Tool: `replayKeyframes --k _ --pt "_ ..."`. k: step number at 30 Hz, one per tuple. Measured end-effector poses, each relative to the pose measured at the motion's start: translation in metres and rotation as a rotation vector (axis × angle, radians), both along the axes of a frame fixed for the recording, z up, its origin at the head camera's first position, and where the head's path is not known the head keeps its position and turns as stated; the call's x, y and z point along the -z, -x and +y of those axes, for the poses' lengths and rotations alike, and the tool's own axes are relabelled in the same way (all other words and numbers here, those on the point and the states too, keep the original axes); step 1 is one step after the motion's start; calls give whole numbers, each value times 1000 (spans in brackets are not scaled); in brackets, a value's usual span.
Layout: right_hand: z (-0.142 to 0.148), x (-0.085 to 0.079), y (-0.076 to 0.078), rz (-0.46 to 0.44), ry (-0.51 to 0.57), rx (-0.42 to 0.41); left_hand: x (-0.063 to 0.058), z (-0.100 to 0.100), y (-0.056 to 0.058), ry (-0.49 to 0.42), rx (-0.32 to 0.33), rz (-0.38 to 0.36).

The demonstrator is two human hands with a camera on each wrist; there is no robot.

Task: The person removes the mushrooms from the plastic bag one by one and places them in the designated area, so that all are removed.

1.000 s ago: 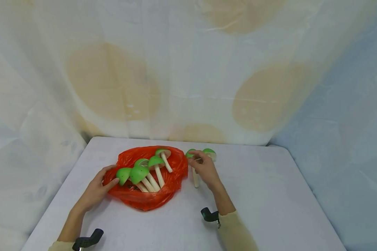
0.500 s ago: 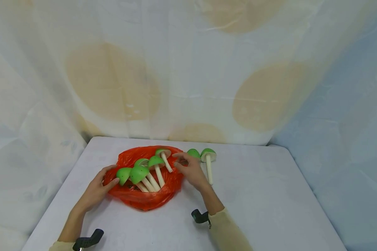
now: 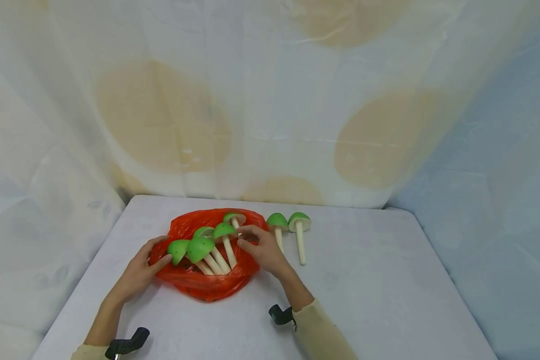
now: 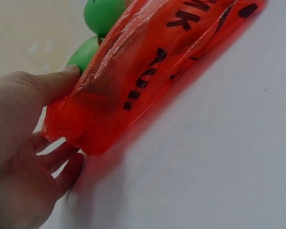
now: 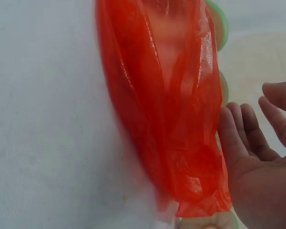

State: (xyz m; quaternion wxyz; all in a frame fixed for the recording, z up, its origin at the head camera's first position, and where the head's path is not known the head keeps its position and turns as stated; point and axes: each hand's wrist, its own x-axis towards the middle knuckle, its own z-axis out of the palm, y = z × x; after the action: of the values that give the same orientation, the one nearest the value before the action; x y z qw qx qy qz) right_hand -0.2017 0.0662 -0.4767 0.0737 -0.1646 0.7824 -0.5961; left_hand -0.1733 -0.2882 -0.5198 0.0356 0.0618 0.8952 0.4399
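A red plastic bag (image 3: 207,289) lies open on the table, holding several toy mushrooms (image 3: 200,248) with green caps and white stems. My left hand (image 3: 137,270) holds the bag's left rim, thumb over the edge beside a green cap and fingers under the bag, as the left wrist view shows; dark printing (image 4: 183,20) marks the plastic there. Over the bag's right side is my right hand (image 3: 265,250), fingertips by the stem of the rearmost mushroom (image 3: 234,219). In the right wrist view its thumb and fingers are apart with nothing between them.
Two more green-capped mushrooms, a left one (image 3: 277,221) and a right one (image 3: 299,235), lie on the white table (image 3: 369,280) right of the bag. A spotted cloth (image 3: 270,125) hangs behind the table. Each wrist carries a black camera mount (image 3: 281,315).
My right hand has moved left from the two mushrooms on the table to over the bag's right side, uncovering them. My left hand stays on the bag's rim.
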Motion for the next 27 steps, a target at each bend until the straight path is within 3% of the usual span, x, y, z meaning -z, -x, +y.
replayKeyframes --k 2,27 --pt "-1 9 3 -3 -17 9 0 0 0 1 -1 -3" --pt "-2 21 0 -63 -127 -13 0 2 0 10 -9 -24"
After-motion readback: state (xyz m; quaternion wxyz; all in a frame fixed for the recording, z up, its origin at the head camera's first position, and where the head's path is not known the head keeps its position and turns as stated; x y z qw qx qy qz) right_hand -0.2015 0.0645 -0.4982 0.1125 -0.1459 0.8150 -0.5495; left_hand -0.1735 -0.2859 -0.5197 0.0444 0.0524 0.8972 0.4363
